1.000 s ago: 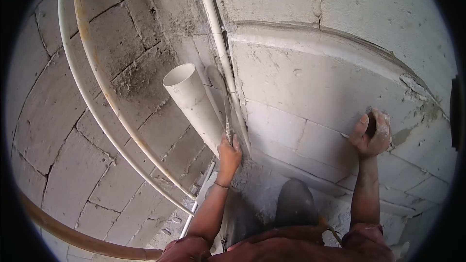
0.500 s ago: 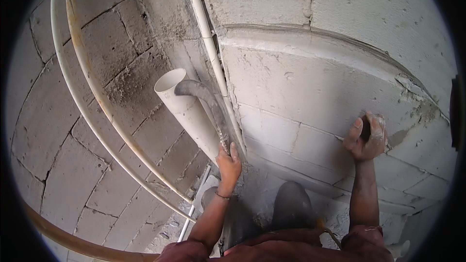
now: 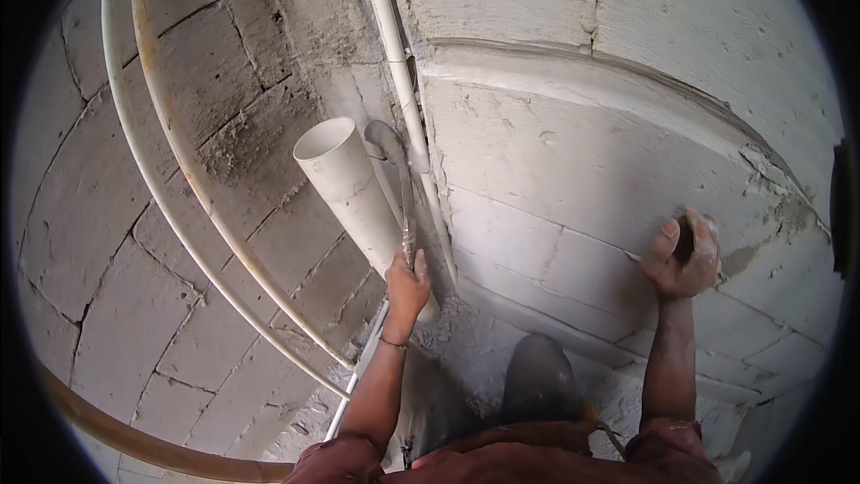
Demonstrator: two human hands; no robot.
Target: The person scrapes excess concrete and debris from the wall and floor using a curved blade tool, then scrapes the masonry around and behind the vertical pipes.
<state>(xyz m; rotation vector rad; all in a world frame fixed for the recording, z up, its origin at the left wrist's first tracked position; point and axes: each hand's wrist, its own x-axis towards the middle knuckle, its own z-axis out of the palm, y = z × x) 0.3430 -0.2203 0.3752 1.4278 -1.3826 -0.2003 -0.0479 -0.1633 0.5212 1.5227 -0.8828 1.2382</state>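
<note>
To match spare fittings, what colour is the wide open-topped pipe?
Off-white, in the head view: the wide pipe.

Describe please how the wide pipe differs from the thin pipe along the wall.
The wide pipe is much thicker than the thin pipe. The wide pipe shows its open upper end, while the thin pipe runs out of the picture at the top. Both are whitish.

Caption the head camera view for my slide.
Left hand gripping a tool beside a wide pipe, right hand cupped near a pale wall.
</note>
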